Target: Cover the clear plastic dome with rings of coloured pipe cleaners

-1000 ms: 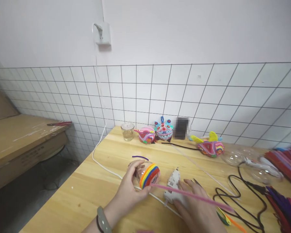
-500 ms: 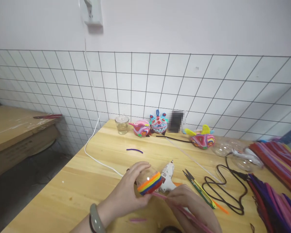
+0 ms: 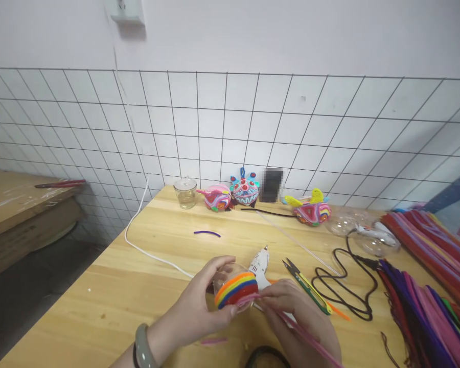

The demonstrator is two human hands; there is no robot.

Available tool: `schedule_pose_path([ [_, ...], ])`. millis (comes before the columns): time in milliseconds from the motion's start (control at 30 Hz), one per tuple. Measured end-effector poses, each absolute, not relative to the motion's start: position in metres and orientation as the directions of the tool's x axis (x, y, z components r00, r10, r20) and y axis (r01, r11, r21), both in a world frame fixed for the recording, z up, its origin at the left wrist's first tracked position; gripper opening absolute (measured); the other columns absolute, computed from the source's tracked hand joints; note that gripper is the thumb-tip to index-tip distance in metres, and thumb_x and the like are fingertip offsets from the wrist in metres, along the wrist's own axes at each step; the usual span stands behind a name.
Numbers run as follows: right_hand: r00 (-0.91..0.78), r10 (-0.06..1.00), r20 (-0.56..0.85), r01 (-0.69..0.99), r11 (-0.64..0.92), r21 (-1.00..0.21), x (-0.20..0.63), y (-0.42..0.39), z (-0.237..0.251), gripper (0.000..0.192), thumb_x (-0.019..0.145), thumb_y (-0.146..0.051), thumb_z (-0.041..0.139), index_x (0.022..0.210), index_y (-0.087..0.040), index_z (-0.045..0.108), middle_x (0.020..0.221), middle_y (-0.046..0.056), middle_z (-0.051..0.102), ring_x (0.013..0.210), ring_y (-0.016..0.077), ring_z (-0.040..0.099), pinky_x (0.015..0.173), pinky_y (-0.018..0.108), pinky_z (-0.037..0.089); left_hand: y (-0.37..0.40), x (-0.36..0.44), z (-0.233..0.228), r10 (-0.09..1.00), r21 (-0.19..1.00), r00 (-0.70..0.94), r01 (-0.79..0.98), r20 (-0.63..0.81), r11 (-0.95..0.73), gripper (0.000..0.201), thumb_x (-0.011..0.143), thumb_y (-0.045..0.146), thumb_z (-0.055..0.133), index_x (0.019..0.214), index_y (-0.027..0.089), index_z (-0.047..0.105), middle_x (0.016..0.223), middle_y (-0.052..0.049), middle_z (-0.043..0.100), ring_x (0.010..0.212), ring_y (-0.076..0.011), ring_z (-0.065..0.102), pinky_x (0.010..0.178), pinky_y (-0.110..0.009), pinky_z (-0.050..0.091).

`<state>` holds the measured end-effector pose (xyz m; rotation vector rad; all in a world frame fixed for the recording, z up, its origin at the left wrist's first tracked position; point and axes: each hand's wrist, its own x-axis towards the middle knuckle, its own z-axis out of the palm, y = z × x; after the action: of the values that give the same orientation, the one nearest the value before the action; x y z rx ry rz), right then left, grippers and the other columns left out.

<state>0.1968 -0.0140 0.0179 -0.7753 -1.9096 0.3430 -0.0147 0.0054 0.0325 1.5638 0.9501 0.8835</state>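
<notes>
Rainbow-striped pipe cleaners are banding a clear ball (image 3: 234,288), which the left hand (image 3: 201,312) is clamping from the left side, fingers curled over its top. Touching the ball's right side, the right hand (image 3: 297,317) is pinching a pink pipe cleaner (image 3: 306,340) against it, fingers closed on the strand. Just behind the ball, a white glue gun (image 3: 259,263) is lying on the wooden table (image 3: 145,286). Right of the glue gun, green-handled snips (image 3: 304,286) are resting beside a black cord (image 3: 345,291).
</notes>
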Motion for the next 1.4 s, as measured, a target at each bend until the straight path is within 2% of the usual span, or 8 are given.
schedule_pose_path([
  [267, -0.289, 0.625, 0.725, 0.377, 0.77, -0.514, 0.193, -0.012, 0.022, 0.036, 0.08, 0.002, 0.062, 0.103, -0.025, 0.063, 0.09, 0.002, 0.073, 0.082, 0.0166, 0.068, 0.071, 0.029, 0.054, 0.002, -0.014, 0.032, 0.9, 0.997, 0.434, 0.026, 0.052, -0.07, 0.064, 0.077, 0.027, 0.071, 0.131, 0.022, 0.038, 0.129, -0.014, 0.06, 0.123, -0.0273, 0.054, 0.103, -0.042, 0.043],
  [467, -0.26, 0.597, 0.759, 0.373, 0.787, -0.492, 0.187, -0.014, 0.026, 0.032, 0.079, 0.004, 0.063, 0.099, -0.022, 0.064, 0.086, 0.002, 0.072, 0.078, 0.0149, 0.068, 0.071, 0.027, 0.053, 0.005, -0.014, 0.019, 0.912, 0.997, 0.406, -0.061, 0.065, -0.043, 0.068, 0.077, 0.028, 0.073, 0.134, 0.028, 0.036, 0.147, -0.013, 0.044, 0.134, -0.0268, 0.043, 0.11, -0.04, 0.038],
  [633, -0.237, 0.605, 0.76, 0.38, 0.777, -0.501, 0.187, -0.013, 0.024, 0.031, 0.08, 0.004, 0.063, 0.099, -0.021, 0.064, 0.084, 0.002, 0.072, 0.076, 0.0146, 0.067, 0.069, 0.027, 0.053, 0.007, -0.015, 0.013, 0.91, 0.992, 0.407, -0.123, 0.076, -0.027, 0.066, 0.079, 0.028, 0.072, 0.134, 0.031, 0.036, 0.147, -0.012, 0.043, 0.133, -0.0274, 0.045, 0.109, -0.041, 0.038],
  [1067, -0.153, 0.657, 0.738, 0.431, 0.716, -0.549, 0.182, -0.013, 0.023, 0.02, 0.083, -0.006, 0.062, 0.09, -0.025, 0.064, 0.076, 0.001, 0.071, 0.068, 0.0152, 0.068, 0.063, 0.025, 0.055, 0.007, -0.015, 0.013, 0.898, 0.992, 0.431, -0.121, 0.086, -0.037, 0.064, 0.081, 0.026, 0.069, 0.136, 0.028, 0.036, 0.145, -0.013, 0.046, 0.132, -0.0287, 0.046, 0.109, -0.043, 0.039],
  [1233, -0.172, 0.675, 0.718, 0.412, 0.711, -0.569, 0.183, -0.011, 0.02, 0.021, 0.084, -0.005, 0.061, 0.092, -0.025, 0.064, 0.079, 0.001, 0.071, 0.072, 0.0157, 0.069, 0.066, 0.025, 0.056, 0.007, -0.015, 0.011, 0.904, 0.992, 0.423, -0.124, 0.066, -0.014, 0.063, 0.081, 0.028, 0.069, 0.136, 0.029, 0.038, 0.147, -0.012, 0.043, 0.134, -0.0284, 0.044, 0.109, -0.043, 0.039],
  [1400, -0.17, 0.678, 0.715, 0.394, 0.712, -0.581, 0.183, -0.01, 0.016, 0.021, 0.084, -0.006, 0.062, 0.093, -0.025, 0.065, 0.082, 0.001, 0.07, 0.075, 0.0147, 0.068, 0.068, 0.022, 0.056, 0.005, -0.014, 0.009, 0.923, 0.983, 0.384, -0.178, 0.028, 0.044, 0.067, 0.078, 0.034, 0.072, 0.136, 0.03, 0.039, 0.148, -0.014, 0.04, 0.131, -0.0307, 0.046, 0.102, -0.044, 0.045],
])
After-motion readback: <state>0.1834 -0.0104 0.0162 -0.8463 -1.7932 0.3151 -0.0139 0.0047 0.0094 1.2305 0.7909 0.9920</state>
